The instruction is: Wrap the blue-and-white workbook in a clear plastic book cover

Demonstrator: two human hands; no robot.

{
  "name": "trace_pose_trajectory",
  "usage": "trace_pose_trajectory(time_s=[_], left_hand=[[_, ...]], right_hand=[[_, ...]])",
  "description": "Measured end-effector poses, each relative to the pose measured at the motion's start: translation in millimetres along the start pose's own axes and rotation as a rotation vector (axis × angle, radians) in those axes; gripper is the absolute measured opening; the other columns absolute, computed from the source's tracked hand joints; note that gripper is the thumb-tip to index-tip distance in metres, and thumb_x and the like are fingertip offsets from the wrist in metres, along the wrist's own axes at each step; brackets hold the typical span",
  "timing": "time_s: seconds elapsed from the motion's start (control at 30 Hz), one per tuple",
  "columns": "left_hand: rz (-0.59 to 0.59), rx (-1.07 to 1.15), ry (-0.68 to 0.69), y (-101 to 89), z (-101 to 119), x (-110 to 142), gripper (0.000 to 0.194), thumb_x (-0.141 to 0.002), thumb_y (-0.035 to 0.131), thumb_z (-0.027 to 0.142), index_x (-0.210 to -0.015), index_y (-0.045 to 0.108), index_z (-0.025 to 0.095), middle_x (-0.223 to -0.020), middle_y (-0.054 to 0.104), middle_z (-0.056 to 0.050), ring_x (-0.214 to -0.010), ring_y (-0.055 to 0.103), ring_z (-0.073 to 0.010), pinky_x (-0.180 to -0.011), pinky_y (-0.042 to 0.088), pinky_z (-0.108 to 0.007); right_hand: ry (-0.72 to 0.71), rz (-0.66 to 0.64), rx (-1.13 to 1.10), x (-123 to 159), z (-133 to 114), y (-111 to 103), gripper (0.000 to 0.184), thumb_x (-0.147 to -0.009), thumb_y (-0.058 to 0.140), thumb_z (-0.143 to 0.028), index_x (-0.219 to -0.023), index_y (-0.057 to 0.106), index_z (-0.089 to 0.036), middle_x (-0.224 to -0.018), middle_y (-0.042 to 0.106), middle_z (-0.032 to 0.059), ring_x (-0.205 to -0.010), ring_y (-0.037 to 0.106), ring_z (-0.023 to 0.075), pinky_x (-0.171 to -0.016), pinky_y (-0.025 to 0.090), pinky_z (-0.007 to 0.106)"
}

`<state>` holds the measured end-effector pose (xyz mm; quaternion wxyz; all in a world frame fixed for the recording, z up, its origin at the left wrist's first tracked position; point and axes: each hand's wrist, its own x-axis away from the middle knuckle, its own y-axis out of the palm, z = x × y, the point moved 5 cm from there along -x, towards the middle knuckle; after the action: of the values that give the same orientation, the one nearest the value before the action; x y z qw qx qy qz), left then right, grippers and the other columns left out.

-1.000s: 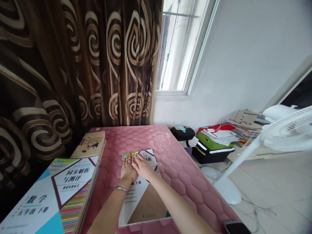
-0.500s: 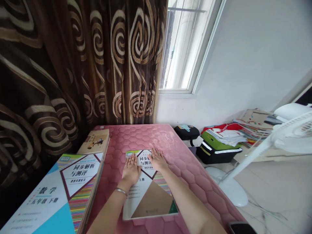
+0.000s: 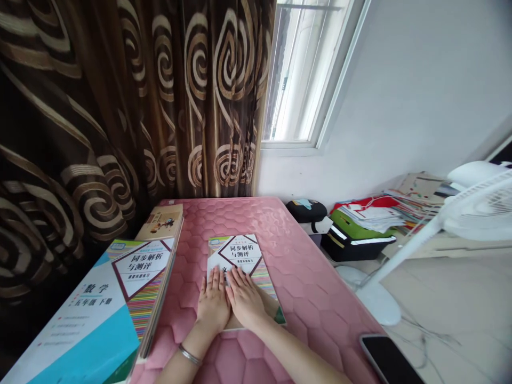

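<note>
A workbook (image 3: 242, 250) with a white, brown and striped cover lies closed on the pink padded surface (image 3: 236, 362). My left hand (image 3: 214, 304) rests flat over its lower left part, fingers stretched forward. Close beside it, my right hand (image 3: 246, 301) lies flat on the cover's lower middle, fingers extended. Both palms hide much of the lower cover. To the left is a stack of larger-looking books, topped by a blue and white maths workbook (image 3: 84, 325); a tan book (image 3: 160, 223) shows at its far end.
A phone (image 3: 390, 360) lies at the right front edge. Beyond that edge stand a white fan (image 3: 412, 242), a black and green box (image 3: 356, 240) with papers, and a black case (image 3: 306, 210). Patterned curtains (image 3: 196, 96) hang behind, next to a window (image 3: 300, 74).
Both hands have slid from the workbook's upper part toward its lower edge and come together. The workbook sits slightly farther away, and the view has shifted, showing more of the phone.
</note>
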<state>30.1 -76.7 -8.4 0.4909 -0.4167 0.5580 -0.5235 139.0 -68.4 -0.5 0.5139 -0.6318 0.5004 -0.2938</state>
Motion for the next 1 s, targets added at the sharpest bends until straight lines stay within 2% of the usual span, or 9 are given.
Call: trace_pose_trajectory(time_s=[0.13,0.27,0.37,0.47,0.57,0.67,0.8,0.9,1.0], left_hand=[[0.013,0.017,0.054,-10.1,-9,3,0.057,-0.093,0.028,0.034,-0.148,0.029,0.018,-0.155,0.023,-0.005,-0.143,0.024,-0.0231,-0.118,0.02,-0.045],[0.069,-0.013,0.006,-14.3,-28,21,0.052,-0.093,0.03,0.03,-0.145,0.033,0.031,-0.154,0.026,0.0,-0.144,0.022,-0.0252,-0.115,0.021,-0.054],[0.104,-0.038,0.058,-13.0,-36,45,0.053,-0.092,0.034,0.028,-0.145,0.033,0.032,-0.155,0.026,0.001,-0.144,0.022,-0.0234,-0.116,0.021,-0.051],[0.109,-0.018,0.219,-12.6,-35,70,0.057,-0.093,0.039,0.038,-0.148,0.023,0.036,-0.156,0.022,0.002,-0.143,0.024,-0.0206,-0.115,0.028,-0.042],[0.122,-0.018,0.271,-13.8,-36,80,0.064,-0.092,0.043,0.047,-0.149,0.015,0.038,-0.157,0.02,0.0,-0.143,0.027,-0.0217,-0.114,0.032,-0.041],[0.09,-0.031,0.266,-11.4,-38,73,0.066,-0.091,0.047,0.046,-0.149,0.016,0.039,-0.157,0.021,-0.003,-0.141,0.029,-0.0221,-0.113,0.032,-0.042],[0.014,-0.016,0.271,-11.1,-41,47,0.066,-0.091,0.05,0.042,-0.148,0.019,0.039,-0.158,0.02,-0.005,-0.141,0.028,-0.0241,-0.113,0.032,-0.045],[-0.026,0.025,0.259,-15.1,-45,24,0.063,-0.092,0.048,0.042,-0.148,0.022,0.036,-0.158,0.02,-0.007,-0.143,0.024,-0.0251,-0.114,0.03,-0.047],[-0.037,0.064,0.214,-15.2,-49,8,0.059,-0.093,0.044,0.045,-0.148,0.027,0.032,-0.157,0.02,-0.009,-0.142,0.027,-0.0248,-0.114,0.028,-0.048]], right_hand=[[0.027,0.0,0.042,54,31,-10,0.058,-0.098,0.02,-0.046,-0.149,0.027,-0.017,-0.156,0.019,0.006,-0.146,0.014,0.0233,-0.119,0.012,0.046],[0.1,-0.04,0.063,80,66,-21,0.056,-0.098,0.019,-0.045,-0.149,0.025,-0.021,-0.156,0.019,0.0037,-0.146,0.013,0.0246,-0.118,0.008,0.054],[0.059,-0.088,0.01,88,70,-25,0.058,-0.098,0.023,-0.046,-0.149,0.023,-0.02,-0.157,0.015,0.0036,-0.146,0.009,0.0236,-0.119,0.011,0.051],[-0.047,-0.158,-0.083,94,67,-29,0.062,-0.094,0.037,-0.05,-0.149,0.022,-0.026,-0.158,0.011,0.0014,-0.146,0.008,0.0226,-0.119,0.016,0.046],[-0.077,-0.202,-0.132,97,70,-34,0.063,-0.091,0.047,-0.048,-0.148,0.027,-0.029,-0.158,0.014,0.0005,-0.146,0.01,0.0226,-0.119,0.017,0.044],[-0.068,-0.205,-0.131,93,75,-34,0.062,-0.09,0.05,-0.042,-0.147,0.029,-0.03,-0.157,0.016,0.0004,-0.146,0.012,0.0224,-0.12,0.017,0.044],[-0.069,-0.2,-0.114,75,83,-32,0.061,-0.089,0.052,-0.033,-0.147,0.031,-0.029,-0.157,0.017,0.0001,-0.146,0.013,0.0221,-0.119,0.019,0.043],[-0.078,-0.162,-0.114,54,91,-32,0.057,-0.091,0.05,-0.037,-0.145,0.035,-0.028,-0.157,0.021,0.0009,-0.145,0.015,0.0234,-0.118,0.022,0.044],[-0.087,-0.1,-0.112,39,99,-31,0.055,-0.092,0.047,-0.041,-0.145,0.036,-0.03,-0.156,0.024,0.0015,-0.144,0.019,0.0244,-0.118,0.022,0.047]])
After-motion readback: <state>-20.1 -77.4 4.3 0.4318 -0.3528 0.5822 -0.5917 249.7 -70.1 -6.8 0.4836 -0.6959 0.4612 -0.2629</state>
